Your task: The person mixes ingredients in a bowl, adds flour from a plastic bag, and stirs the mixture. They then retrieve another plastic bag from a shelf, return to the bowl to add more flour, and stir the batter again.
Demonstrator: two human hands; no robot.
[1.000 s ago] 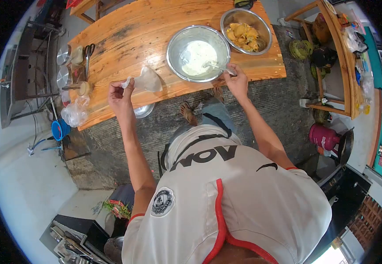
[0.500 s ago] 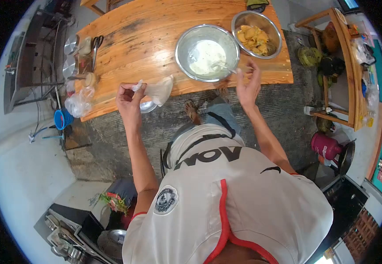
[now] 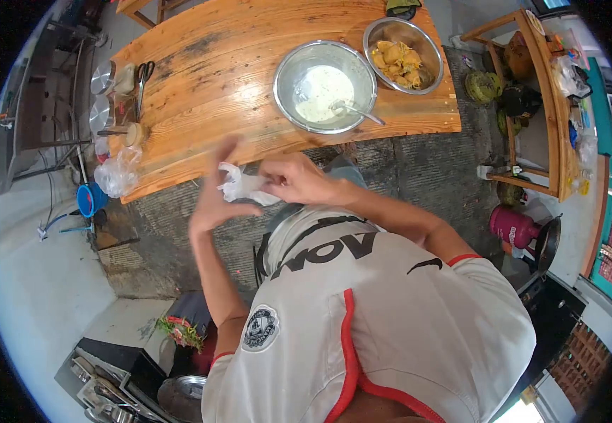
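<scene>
A crumpled, whitish plastic bag [image 3: 239, 185] hangs in front of my body, just off the table's near edge. My right hand [image 3: 299, 180] has reached across and pinches the bag at its right side. On the other side, my left hand [image 3: 214, 201] is open, thumb and fingers spread wide around the bag and a little blurred. Beyond them on the table stands a steel bowl [image 3: 285, 106] with a pale, wet white batter [image 3: 327, 88] in it. A spoon [image 3: 362, 113] leans in the batter, its handle over the bowl's rim.
Right of the batter, a second steel bowl [image 3: 429, 42] holds yellow-orange food pieces [image 3: 397, 63]. The wooden table [image 3: 207, 99] carries scissors [image 3: 143, 81], several lidded containers [image 3: 102, 113] and a clear plastic bag [image 3: 119, 173] at its left end. A wooden shelf [image 3: 542, 92] stands at right.
My right hand has left the spoon's side and moved left to the plastic bag. My left hand, which gripped the bag's top, has let go and spread. The spoon handle now rests on the rim.
</scene>
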